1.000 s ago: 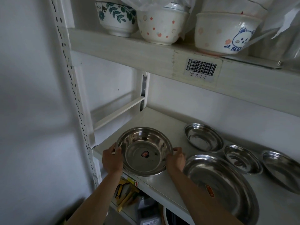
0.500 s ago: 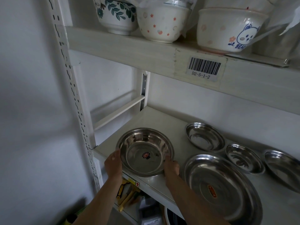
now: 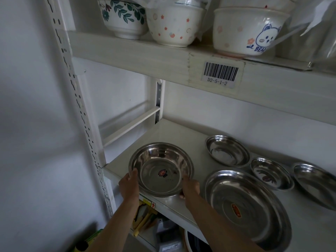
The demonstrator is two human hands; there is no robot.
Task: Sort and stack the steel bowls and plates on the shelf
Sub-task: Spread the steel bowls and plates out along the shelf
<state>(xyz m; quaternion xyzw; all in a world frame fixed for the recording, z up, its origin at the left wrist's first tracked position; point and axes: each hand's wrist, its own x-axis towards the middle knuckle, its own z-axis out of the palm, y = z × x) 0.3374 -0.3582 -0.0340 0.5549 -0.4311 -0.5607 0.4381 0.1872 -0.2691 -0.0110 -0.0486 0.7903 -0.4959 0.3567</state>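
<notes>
A deep steel bowl (image 3: 161,168) with a small sticker inside sits at the front left of the white shelf (image 3: 174,131). My left hand (image 3: 129,186) grips its left rim and my right hand (image 3: 190,188) holds its right side, both at the near edge. To the right lies a large steel plate (image 3: 245,206) with a red sticker. Behind it stand a small steel dish (image 3: 227,150), a second small dish (image 3: 271,173) and another steel plate (image 3: 316,184), cut off at the right edge of the view.
The shelf above (image 3: 145,53) hangs low, carrying three ceramic bowls (image 3: 172,24) and a barcode label (image 3: 221,73). A perforated white upright (image 3: 80,110) stands at the left. Below the shelf are yellow-handled tools (image 3: 143,217) and boxes.
My hands have slid from the bowl's sides toward its near edge. The bowl stays at the front left of the shelf. The camera has shifted slightly.
</notes>
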